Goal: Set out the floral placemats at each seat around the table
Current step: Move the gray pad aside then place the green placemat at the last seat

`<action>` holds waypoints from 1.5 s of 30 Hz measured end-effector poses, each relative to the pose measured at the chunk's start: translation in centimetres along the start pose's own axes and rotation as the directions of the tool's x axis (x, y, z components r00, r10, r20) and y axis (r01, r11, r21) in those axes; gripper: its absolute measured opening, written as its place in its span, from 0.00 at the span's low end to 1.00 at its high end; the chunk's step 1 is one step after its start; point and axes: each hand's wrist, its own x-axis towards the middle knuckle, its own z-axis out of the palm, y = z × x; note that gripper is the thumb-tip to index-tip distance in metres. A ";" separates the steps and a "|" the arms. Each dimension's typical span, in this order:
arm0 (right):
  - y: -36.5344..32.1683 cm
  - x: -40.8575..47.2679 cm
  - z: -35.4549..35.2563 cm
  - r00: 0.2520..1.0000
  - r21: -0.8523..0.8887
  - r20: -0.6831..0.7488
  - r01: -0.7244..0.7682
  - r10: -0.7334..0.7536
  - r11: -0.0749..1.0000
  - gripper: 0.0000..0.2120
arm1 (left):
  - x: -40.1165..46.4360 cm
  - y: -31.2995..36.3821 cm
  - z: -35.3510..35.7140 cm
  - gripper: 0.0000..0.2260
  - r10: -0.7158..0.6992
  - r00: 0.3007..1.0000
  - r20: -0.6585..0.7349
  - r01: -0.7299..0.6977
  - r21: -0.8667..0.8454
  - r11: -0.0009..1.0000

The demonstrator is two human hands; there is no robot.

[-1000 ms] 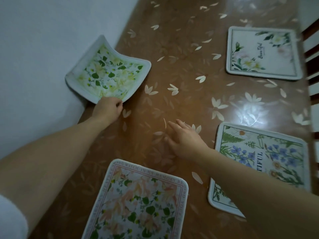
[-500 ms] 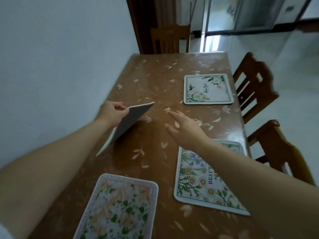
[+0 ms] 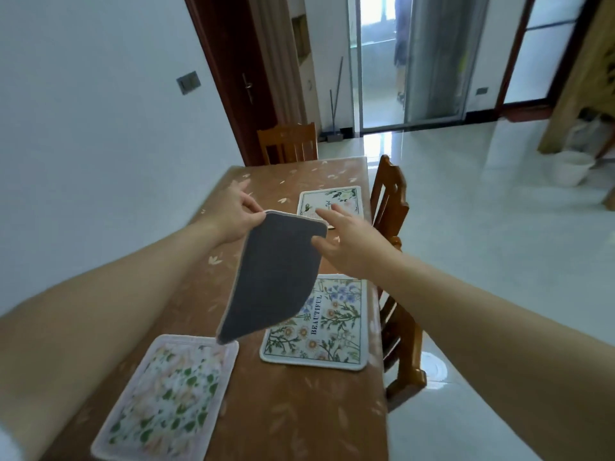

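Grey, felt-like backing faced the camera on the lifted rectangular placemat (image 3: pixel 271 277), which hung tilted above the brown petal-patterned tabletop (image 3: pixel 293 404), clear of its surface. The left hand (image 3: pixel 233 212) pinched the mat's upper corner, at about 11 o'clock on the mat, between thumb and fingers. The right hand (image 3: pixel 346 242) was spread, fingers apart, just beside the mat's edge at 2 o'clock; whether the thumb touched the mat could not be told. Three floral placemats lay flat on the tabletop: a pink-bordered mat with green leaves (image 3: pixel 168 397) at 7 o'clock from the lifted mat, a white mat with daisies and the word BEAUTIFUL (image 3: pixel 327 331) at 5 o'clock, partly overlapped in view by the lifted mat, and a white mat with pale blooms (image 3: pixel 332 197) at 1 o'clock, partly behind the right hand. Two wooden chairs stood by the tabletop, one (image 3: pixel 391 197) along its right edge and one (image 3: pixel 288 143) at its far end.
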 end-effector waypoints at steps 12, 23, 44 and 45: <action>6.2 -6.2 -11.8 0.994 -0.180 -0.106 -0.025 0.006 0.983 0.32 | -0.8 17.2 2.9 0.05 0.290 0.956 -0.036 -0.275 0.232 0.933; 15.9 3.7 -12.6 0.999 -0.273 0.041 0.009 0.002 0.962 0.35 | 8.3 19.3 10.4 0.04 0.246 0.969 0.026 -0.247 0.144 0.958; 33.8 30.8 -24.3 0.990 -0.256 0.049 0.138 -0.130 0.957 0.35 | 34.7 27.8 16.0 0.06 0.172 0.985 -0.009 -0.165 0.243 0.956; 34.9 32.2 -25.1 0.988 -0.245 0.058 0.154 -0.144 0.957 0.35 | 36.0 28.9 16.3 0.06 0.159 0.987 -0.019 -0.150 0.240 0.959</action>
